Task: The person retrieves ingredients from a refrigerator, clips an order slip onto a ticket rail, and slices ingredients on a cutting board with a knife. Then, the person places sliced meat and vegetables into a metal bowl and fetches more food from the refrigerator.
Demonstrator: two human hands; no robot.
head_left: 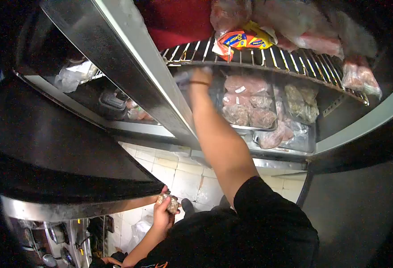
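This looks like a commercial kitchen: a large fridge (154,67) with a wire rack (268,68) and bagged meat (249,100).

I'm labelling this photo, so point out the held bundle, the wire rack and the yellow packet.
Held bundle (173,205): head view, middle of its wrapping.
Wire rack (250,66): head view, its front rail.
Yellow packet (244,41): head view, its printed face.

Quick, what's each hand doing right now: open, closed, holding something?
Left hand: closed around a small, brownish, clear-plastic-wrapped bundle.
Right hand: blurred; cannot tell whether it's open, closed or holding anything.
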